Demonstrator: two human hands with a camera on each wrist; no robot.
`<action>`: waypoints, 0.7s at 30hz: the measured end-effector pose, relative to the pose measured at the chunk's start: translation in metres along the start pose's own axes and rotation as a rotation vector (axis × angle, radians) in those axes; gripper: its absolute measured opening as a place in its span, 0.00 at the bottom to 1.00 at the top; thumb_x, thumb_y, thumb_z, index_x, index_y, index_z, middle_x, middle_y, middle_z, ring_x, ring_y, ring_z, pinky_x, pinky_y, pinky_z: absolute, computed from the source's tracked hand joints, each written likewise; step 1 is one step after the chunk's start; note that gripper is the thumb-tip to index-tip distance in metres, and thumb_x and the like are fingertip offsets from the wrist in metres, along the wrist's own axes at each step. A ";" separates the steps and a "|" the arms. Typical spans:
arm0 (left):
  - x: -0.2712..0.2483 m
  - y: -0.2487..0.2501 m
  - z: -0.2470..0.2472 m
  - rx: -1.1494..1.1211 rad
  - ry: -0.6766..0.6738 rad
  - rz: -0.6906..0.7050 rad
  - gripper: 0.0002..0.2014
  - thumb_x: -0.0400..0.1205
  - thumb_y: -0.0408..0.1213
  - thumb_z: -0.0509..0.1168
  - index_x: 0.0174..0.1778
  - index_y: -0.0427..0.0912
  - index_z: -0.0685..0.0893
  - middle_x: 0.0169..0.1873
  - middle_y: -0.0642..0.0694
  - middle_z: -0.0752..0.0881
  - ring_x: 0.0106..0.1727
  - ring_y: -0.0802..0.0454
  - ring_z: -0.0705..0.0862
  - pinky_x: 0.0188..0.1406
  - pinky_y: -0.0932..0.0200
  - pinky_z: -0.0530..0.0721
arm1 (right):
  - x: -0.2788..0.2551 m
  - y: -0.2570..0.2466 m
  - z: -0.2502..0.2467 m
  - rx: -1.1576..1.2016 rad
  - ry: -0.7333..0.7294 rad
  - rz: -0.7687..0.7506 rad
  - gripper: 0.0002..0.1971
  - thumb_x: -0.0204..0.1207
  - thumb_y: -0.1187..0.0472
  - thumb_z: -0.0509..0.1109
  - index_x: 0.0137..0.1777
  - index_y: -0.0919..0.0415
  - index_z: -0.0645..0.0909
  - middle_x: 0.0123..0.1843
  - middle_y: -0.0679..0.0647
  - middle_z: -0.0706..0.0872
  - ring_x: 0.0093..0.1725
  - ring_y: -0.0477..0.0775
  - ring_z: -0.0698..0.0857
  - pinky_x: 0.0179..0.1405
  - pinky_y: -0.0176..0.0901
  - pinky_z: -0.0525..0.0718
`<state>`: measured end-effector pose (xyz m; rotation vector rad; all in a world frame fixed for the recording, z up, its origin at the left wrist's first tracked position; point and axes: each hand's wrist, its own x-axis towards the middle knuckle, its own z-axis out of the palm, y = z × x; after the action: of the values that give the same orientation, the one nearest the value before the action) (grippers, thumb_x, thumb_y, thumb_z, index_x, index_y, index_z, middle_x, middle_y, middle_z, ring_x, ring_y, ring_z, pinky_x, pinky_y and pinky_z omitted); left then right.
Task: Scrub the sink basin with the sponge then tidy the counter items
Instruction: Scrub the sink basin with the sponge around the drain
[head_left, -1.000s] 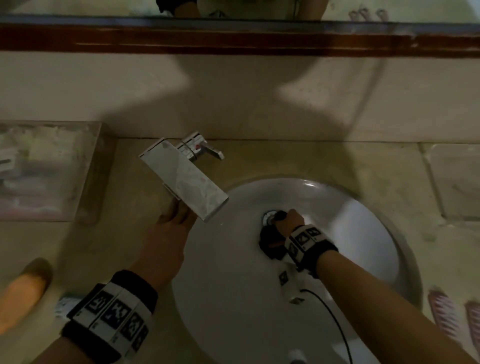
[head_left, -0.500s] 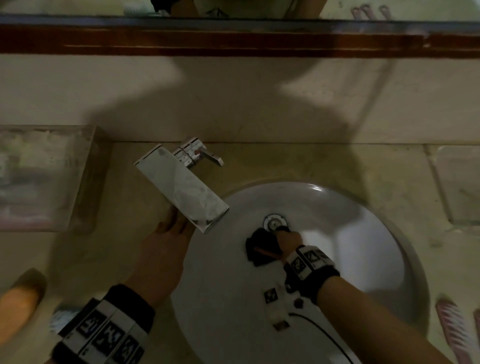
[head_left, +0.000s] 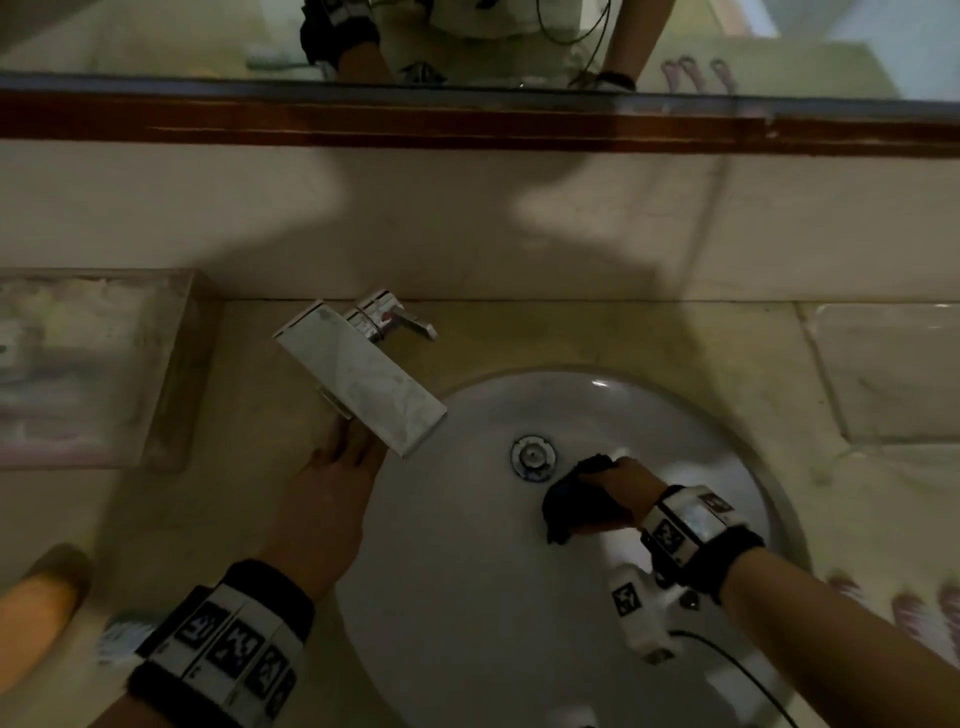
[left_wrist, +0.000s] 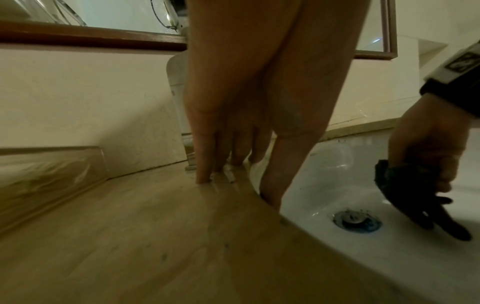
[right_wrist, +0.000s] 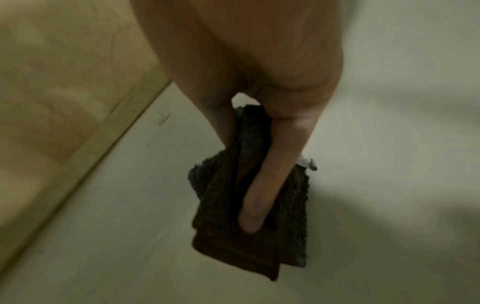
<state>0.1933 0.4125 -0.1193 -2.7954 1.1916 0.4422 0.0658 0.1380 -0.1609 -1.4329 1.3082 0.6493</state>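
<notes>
The white round sink basin (head_left: 467, 571) fills the lower middle of the head view, with its metal drain (head_left: 532, 457) near the centre. My right hand (head_left: 618, 480) grips a dark, ragged sponge (head_left: 576, 506) and presses it on the basin floor just right of the drain. In the right wrist view the thumb lies across the sponge (right_wrist: 233, 236). My left hand (head_left: 332, 478) rests flat on the beige counter at the basin's left rim, fingers straight, under the faucet spout (head_left: 363, 379). The left wrist view shows those fingertips (left_wrist: 202, 176) on the counter and the sponge (left_wrist: 405, 189) beside the drain (left_wrist: 357, 221).
A clear plastic box (head_left: 78, 364) stands on the counter at the left wall. A wood-framed mirror (head_left: 467, 119) runs along the back. An orange object (head_left: 36, 613) lies at the lower left, and pinkish striped items (head_left: 883, 603) at the right edge.
My right hand has swept the sponge from the left front of the drain to its right side. The left hand stays on the counter by the rim.
</notes>
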 end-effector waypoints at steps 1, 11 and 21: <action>0.002 -0.004 0.004 0.013 0.064 0.012 0.34 0.52 0.32 0.86 0.58 0.41 0.89 0.55 0.40 0.91 0.55 0.39 0.90 0.31 0.58 0.90 | -0.001 0.001 -0.006 -0.131 0.079 -0.006 0.24 0.83 0.61 0.62 0.73 0.77 0.67 0.56 0.69 0.87 0.59 0.71 0.80 0.74 0.53 0.73; -0.004 0.009 -0.030 -0.039 -0.174 -0.055 0.37 0.80 0.33 0.63 0.84 0.44 0.54 0.85 0.44 0.54 0.84 0.47 0.61 0.81 0.51 0.64 | -0.064 0.014 -0.020 -0.610 0.088 -0.296 0.28 0.82 0.59 0.63 0.79 0.64 0.57 0.69 0.66 0.76 0.57 0.61 0.81 0.62 0.54 0.82; -0.027 0.090 -0.074 -0.895 -0.163 -0.140 0.19 0.84 0.41 0.63 0.68 0.36 0.81 0.61 0.38 0.86 0.60 0.45 0.85 0.59 0.59 0.79 | -0.138 0.021 -0.019 -0.403 0.142 -0.730 0.08 0.77 0.66 0.68 0.52 0.54 0.76 0.59 0.66 0.82 0.57 0.65 0.83 0.56 0.58 0.81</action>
<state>0.1286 0.3554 -0.0366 -3.3866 0.8860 1.4658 0.0064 0.1740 -0.0388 -2.1566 0.6757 0.3214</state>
